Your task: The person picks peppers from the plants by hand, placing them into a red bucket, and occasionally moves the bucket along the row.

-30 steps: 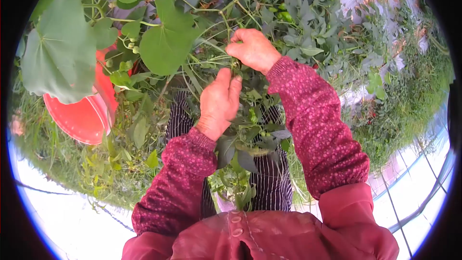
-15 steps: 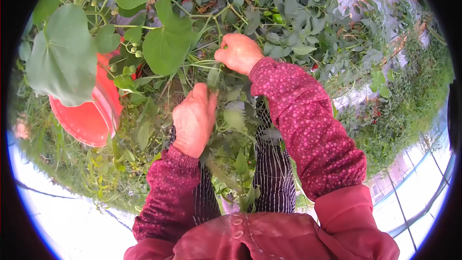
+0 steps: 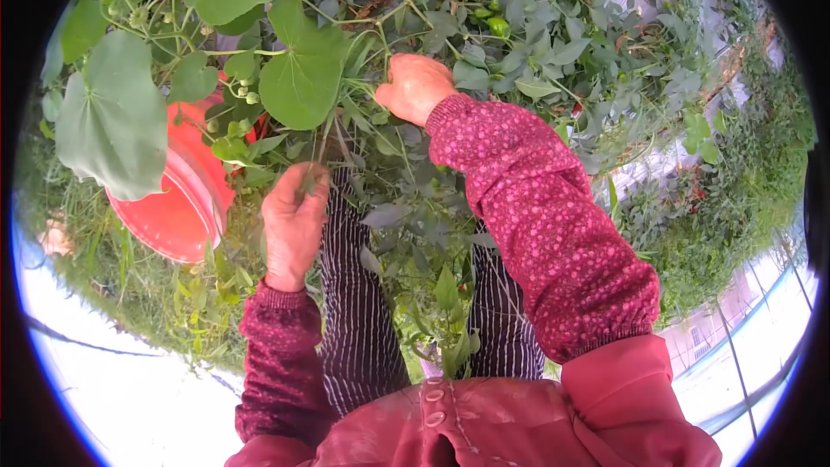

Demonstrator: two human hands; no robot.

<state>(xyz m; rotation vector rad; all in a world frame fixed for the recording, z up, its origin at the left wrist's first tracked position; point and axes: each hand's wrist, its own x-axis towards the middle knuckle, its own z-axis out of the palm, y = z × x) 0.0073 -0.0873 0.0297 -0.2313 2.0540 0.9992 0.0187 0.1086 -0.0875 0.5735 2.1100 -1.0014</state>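
Note:
My right hand (image 3: 418, 86) is closed at a plant stem (image 3: 386, 40), with thin leafy shoots spreading from beside its fingers. Lower and to the left, my left hand (image 3: 292, 220) has its fingers curled in toward the thumb. A little grey-green matter shows at those fingertips, too small to name. Between the hands and above my striped trousers hang narrow leaves and stalks. Large broad leaves (image 3: 303, 69) grow just above my left hand, and green peppers (image 3: 498, 27) hang on a bushy plant beyond my right hand.
A red plastic basin (image 3: 177, 207) sits tilted among the plants at left, partly behind a big leaf (image 3: 112, 117). Pale sheeting (image 3: 644, 177) covers ground at right between pepper plants. Leafy shoots (image 3: 445, 294) stand between my legs.
My left hand has moved left and slightly down, away from the right hand. My right hand has shifted a little left and stays closed at the stem.

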